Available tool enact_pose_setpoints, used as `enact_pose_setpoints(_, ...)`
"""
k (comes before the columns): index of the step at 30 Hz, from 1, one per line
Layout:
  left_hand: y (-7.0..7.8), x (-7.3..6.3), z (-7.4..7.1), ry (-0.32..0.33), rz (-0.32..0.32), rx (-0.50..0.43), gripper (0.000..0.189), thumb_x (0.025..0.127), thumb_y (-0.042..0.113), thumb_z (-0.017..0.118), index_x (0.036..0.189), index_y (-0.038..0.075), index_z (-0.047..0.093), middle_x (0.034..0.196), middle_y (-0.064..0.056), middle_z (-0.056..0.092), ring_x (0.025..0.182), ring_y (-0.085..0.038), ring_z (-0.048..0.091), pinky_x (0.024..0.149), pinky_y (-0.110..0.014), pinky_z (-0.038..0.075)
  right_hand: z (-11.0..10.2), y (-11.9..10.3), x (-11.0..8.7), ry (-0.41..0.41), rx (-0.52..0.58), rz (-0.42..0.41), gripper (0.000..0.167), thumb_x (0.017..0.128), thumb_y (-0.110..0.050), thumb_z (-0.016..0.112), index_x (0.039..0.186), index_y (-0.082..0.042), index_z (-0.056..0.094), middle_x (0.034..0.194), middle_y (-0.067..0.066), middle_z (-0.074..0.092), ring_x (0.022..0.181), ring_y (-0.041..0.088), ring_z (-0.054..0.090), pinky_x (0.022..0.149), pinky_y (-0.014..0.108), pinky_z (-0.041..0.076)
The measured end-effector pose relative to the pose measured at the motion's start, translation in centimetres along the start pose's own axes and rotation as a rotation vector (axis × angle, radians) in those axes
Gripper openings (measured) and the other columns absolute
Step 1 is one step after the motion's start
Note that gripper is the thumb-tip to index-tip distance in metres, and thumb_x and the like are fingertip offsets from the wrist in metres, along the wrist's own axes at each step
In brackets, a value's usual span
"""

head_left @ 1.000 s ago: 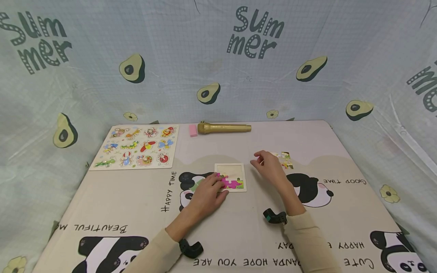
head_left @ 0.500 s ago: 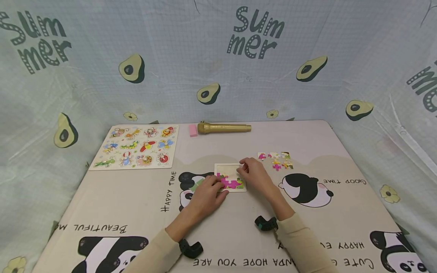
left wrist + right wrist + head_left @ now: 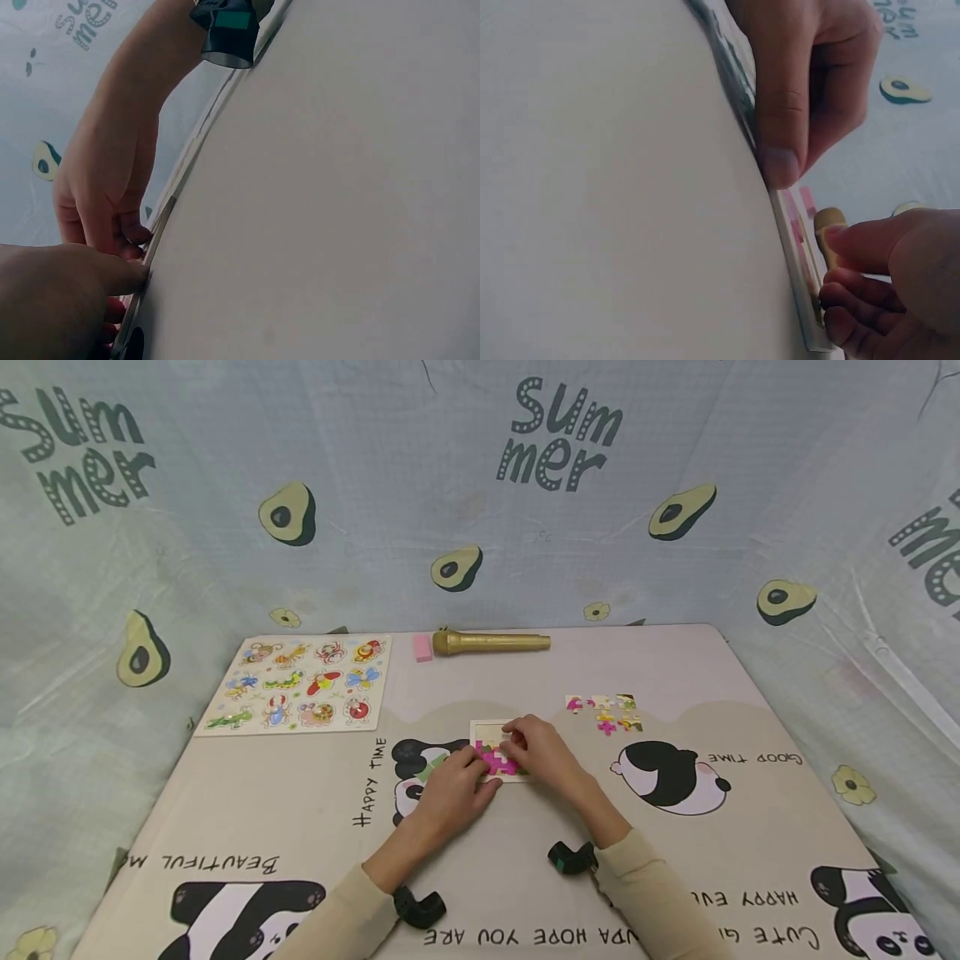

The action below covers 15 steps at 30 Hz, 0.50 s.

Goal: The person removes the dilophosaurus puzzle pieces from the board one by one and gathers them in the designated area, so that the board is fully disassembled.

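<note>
Closely framed just below the centre of the head view, we see a small, pale-rimmed puzzle tray (image 3: 489,732) lying flat on a panda-printed bench (image 3: 495,860). Vivid pink pieces (image 3: 500,766), touched with green, cover its lower part; bare, cream-coloured base shows toward its top edge. At the tray's left side, we find the left grip (image 3: 452,781) holding it, thumb against the near rim and bent fingers laid over the pieces. Over the tray's right half hangs the right grip (image 3: 543,756), thumb and fingertips curled close together; whether a piece sits between them, we cannot tell, even from the right wrist view. Right of centre, we count five loose pieces (image 3: 607,725) grouped near the tray, pink, green, yellow and white among their colours. Behind, a gold microphone (image 3: 491,642) lies beside a pink block (image 3: 423,648); at the left of the frame, we note a board of cartoon bugs (image 3: 296,683).
</note>
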State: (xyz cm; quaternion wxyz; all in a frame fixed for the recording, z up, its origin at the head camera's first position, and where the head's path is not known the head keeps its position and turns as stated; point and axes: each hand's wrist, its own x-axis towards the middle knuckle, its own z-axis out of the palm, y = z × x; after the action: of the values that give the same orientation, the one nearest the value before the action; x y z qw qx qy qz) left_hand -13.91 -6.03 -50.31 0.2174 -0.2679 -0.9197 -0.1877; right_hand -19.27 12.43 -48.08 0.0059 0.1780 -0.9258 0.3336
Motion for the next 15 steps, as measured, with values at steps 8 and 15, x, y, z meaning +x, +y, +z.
enact_pose_setpoints(8, 0.08, -0.27, 0.02, -0.02, -0.028, -0.047, 0.019, 0.087, 0.026, 0.077, 0.094, 0.008, 0.076, 0.093, -0.004, 0.063, 0.079, -0.017, 0.064, 0.072, -0.032, 0.057, 0.54, -0.3, 0.49, -0.061, -0.043, -0.017, 0.029, 0.09, -0.023, 0.074, 0.113, -0.005, 0.072, 0.081, 0.002, 0.056, 0.07, 0.011, 0.047, 0.063, 0.023, 0.039)
enact_pose_setpoints(15, -0.02, -0.87, -0.37, 0.001, -0.007, -0.071, 0.016, 0.089, 0.018, 0.074, 0.097, 0.005, 0.075, 0.102, -0.009, 0.068, 0.088, -0.024, 0.07, 0.076, -0.037, 0.06, 0.74, -0.51, 0.99, -0.086, -0.079, -0.015, 0.024, 0.09, -0.023, 0.075, 0.107, -0.007, 0.074, 0.082, 0.002, 0.057, 0.071, 0.012, 0.048, 0.064, 0.025, 0.041)
